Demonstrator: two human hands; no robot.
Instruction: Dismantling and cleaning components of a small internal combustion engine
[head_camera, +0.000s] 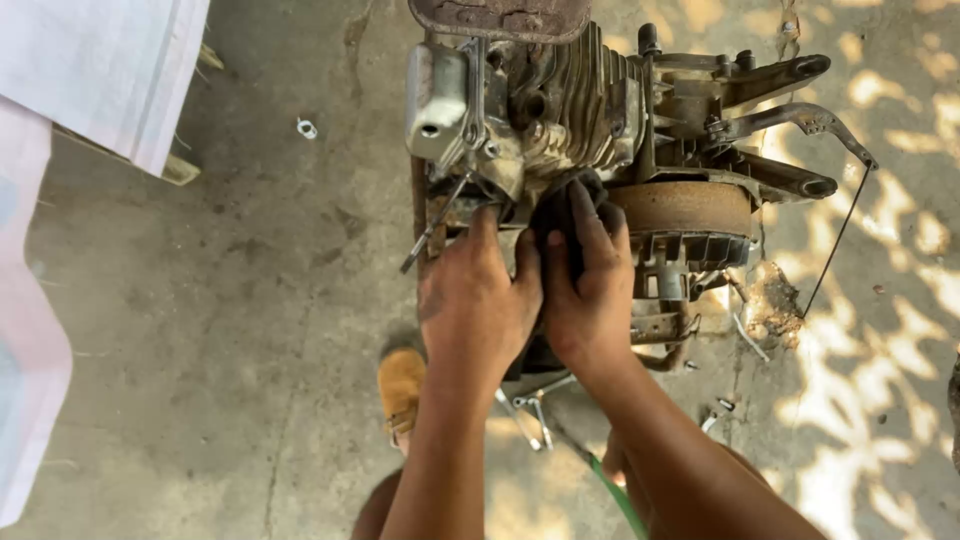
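Our left hand (478, 300) and right hand (590, 290) close on a soft dark rag (562, 212) against the engine (560, 120) sitting on the floor (200, 330): heavy, rigid, greasy metal, best gripped by its solid casing.

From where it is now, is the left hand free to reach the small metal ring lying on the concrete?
Probably yes: the left hand rests on the engine, and only bare floor lies between it and the ring.
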